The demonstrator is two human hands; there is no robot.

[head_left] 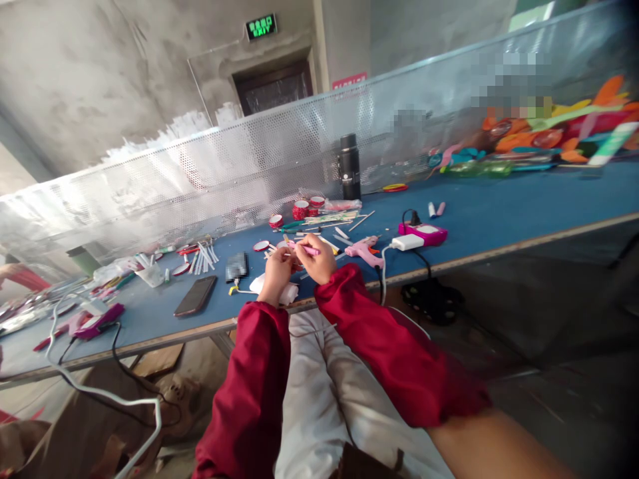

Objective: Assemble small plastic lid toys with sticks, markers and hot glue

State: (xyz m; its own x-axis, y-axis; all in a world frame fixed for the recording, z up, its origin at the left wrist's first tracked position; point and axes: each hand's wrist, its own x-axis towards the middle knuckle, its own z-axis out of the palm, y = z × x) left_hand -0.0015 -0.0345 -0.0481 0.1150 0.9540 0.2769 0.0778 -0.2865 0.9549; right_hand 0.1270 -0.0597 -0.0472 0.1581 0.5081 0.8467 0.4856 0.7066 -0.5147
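Note:
Over the front edge of the table, my right hand [319, 258] is closed around a slim pink pen-like tool [308, 250]. Close beside it, my left hand [278, 269] has its fingers pinched together; whatever they hold is too small and hidden to name. Below the left hand lies a crumpled white packet [287, 294]. A pink glue gun [368, 252] rests just right of my right hand. Behind the hands are red-and-white tape rolls [301, 211] and thin sticks [339, 217].
A smartphone [196, 296] and a black pouch-like item [236, 267] lie left. A black flask [349, 167] stands by the perforated metal divider [224, 159]. Purple power strips [433, 233] with cables sit on both sides. Coloured craft pieces [544, 138] pile up far right.

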